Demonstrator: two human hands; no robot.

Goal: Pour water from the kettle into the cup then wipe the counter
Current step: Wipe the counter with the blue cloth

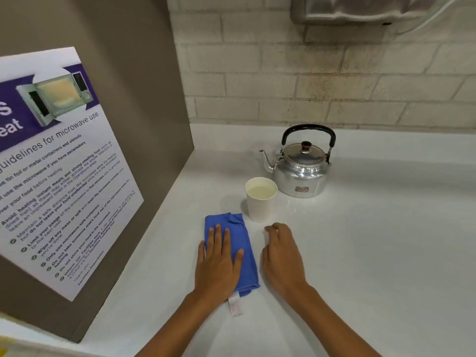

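A shiny metal kettle [300,171] with a black handle stands upright on the white counter [373,240], spout pointing left. Just in front of it is a white paper cup [260,200] holding liquid. A folded blue cloth [246,253] lies flat on the counter, left of and nearer than the cup. My left hand [219,264] presses flat on the cloth, fingers spread. My right hand [282,253] rests on the bare counter right of the cloth, fingers curled down, holding nothing, a little short of the cup.
A brown side panel [144,99] with a microwave-guidelines poster [59,171] walls off the left. A pale brick wall [309,81] runs behind the kettle. A metal dispenser [360,9] hangs at the top right. The counter stretches to the right.
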